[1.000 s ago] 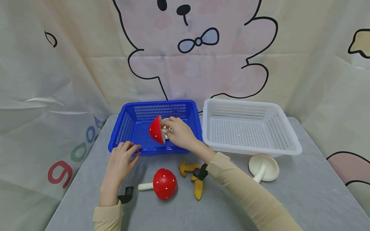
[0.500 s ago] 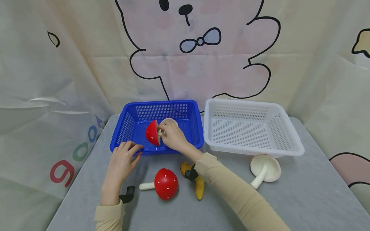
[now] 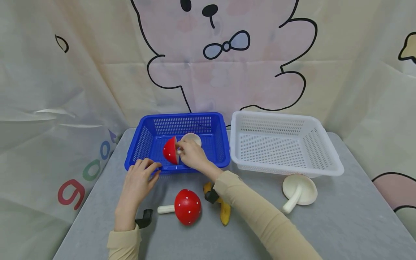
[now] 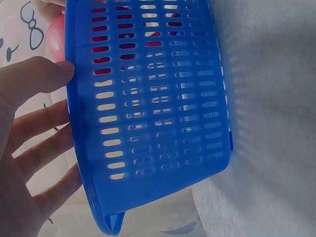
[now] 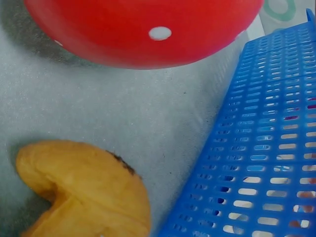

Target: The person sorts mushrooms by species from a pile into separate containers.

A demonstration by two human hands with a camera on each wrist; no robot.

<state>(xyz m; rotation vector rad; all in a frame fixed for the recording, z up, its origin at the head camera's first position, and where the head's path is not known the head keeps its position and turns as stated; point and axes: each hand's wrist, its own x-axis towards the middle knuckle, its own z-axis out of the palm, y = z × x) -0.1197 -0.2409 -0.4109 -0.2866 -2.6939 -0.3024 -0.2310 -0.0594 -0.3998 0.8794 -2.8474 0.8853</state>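
Note:
Inside the blue basket (image 3: 151, 144), my right hand (image 3: 192, 153) pinches the pale stem of a toy mushroom (image 3: 170, 151) with a red, white-dotted cap facing left. Behind that hand lies a white mushroom (image 3: 192, 137), partly hidden. My left hand (image 3: 138, 180) grips the basket's near-left rim, thumb (image 4: 59, 73) outside and fingers (image 4: 42, 121) reaching over the inner side. A second red mushroom (image 3: 187, 207) lies on the table in front of the basket, stem to the left. Beside it are yellow mushrooms (image 3: 225, 213), partly covered by the right wrist's black camera strap.
A white basket (image 3: 328, 151) stands right of the blue one. In front of it, a larger white mushroom (image 3: 300, 189) lies gills up on the grey table (image 3: 351, 220). A printed curtain (image 3: 260, 83) hangs close behind both baskets.
My right hand has lowered the red mushroom slightly left and further down into the blue basket, uncovering more of the white mushroom behind. The left hand stays on the rim.

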